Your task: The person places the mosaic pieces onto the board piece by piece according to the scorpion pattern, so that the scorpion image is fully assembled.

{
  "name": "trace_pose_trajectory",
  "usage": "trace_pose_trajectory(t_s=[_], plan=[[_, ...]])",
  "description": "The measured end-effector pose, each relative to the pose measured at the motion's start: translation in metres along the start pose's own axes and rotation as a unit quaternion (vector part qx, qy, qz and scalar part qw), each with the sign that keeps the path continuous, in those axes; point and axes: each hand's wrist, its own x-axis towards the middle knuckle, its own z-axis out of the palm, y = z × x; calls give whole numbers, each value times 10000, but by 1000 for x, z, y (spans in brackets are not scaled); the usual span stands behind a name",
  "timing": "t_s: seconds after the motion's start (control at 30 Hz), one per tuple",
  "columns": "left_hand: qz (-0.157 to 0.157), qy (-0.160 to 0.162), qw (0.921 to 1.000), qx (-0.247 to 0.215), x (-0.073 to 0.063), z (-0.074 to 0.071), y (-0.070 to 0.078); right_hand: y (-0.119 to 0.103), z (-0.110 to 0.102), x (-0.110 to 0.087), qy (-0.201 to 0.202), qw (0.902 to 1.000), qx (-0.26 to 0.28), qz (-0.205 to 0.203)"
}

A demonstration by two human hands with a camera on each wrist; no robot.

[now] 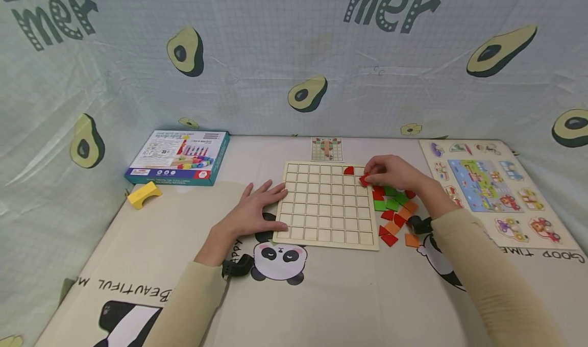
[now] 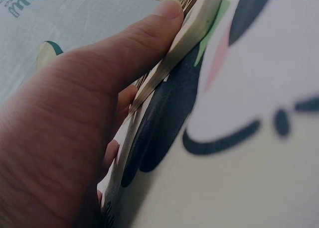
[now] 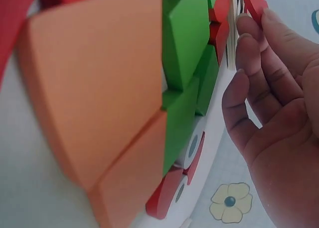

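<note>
A wooden grid board [image 1: 328, 209] lies in the middle of the table, with one red quarter-round tile [image 1: 349, 170] in its top row. My left hand [image 1: 255, 209] rests at the board's left edge, fingers spread; in the left wrist view the thumb [image 2: 144, 39] lies on the rim. At the board's upper right corner my right hand [image 1: 390, 172] pinches a red tile [image 3: 255, 8] between thumb and fingertips. Loose tiles in red, green [image 1: 392, 204] and orange [image 1: 411, 240] lie right of the board, beneath the right wrist.
A small pattern card [image 1: 327, 149] lies behind the board. On the right is a picture puzzle board [image 1: 500, 194]. A boxed toy set [image 1: 179, 158] and a yellow arch block [image 1: 144, 195] sit at the back left. A patterned cloth wall [image 1: 257, 56] rises behind the table.
</note>
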Motion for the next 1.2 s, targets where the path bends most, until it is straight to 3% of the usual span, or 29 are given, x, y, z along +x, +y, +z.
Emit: trace_pose_trajectory(t_s=[0.5, 1.2], plan=[[48, 6, 10000, -28, -1, -1, 2, -4, 5, 2, 80, 9996, -250, 143], [11, 12, 10000, -5, 0, 1, -1, -4, 7, 6, -31, 9989, -473, -24]])
